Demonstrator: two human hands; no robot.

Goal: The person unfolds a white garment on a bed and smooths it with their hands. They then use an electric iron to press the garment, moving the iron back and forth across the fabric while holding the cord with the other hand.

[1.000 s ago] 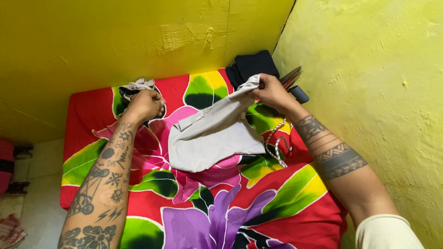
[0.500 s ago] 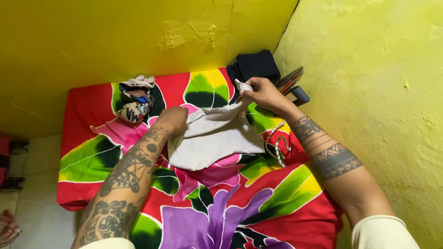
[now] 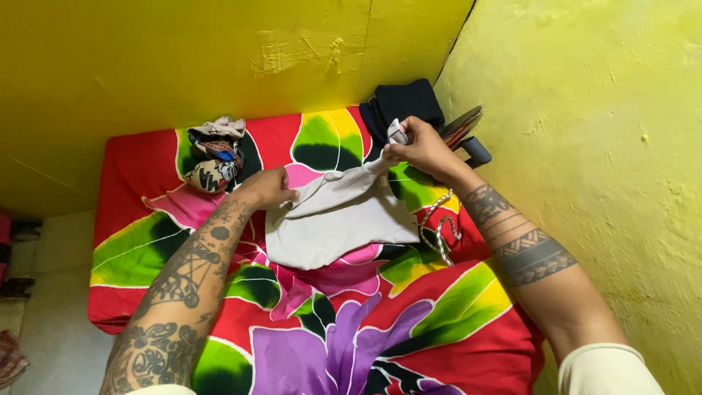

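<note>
A bed (image 3: 146, 241) in a yellow-walled corner, covered in a red sheet (image 3: 453, 351) with big green, yellow, pink and purple flowers. On it, mid-sheet: a grey cloth (image 3: 329, 227), spread partly flat, one corner lifted off the surface. Near the far edge, left of the cloth and well apart from it: a small bundle (image 3: 213, 153) of patterned cloth. In the far right corner, against the wall: a dark folded pile (image 3: 402, 102). Just right of the grey cloth: a pale cord (image 3: 437, 230), looped on the sheet.
</note>
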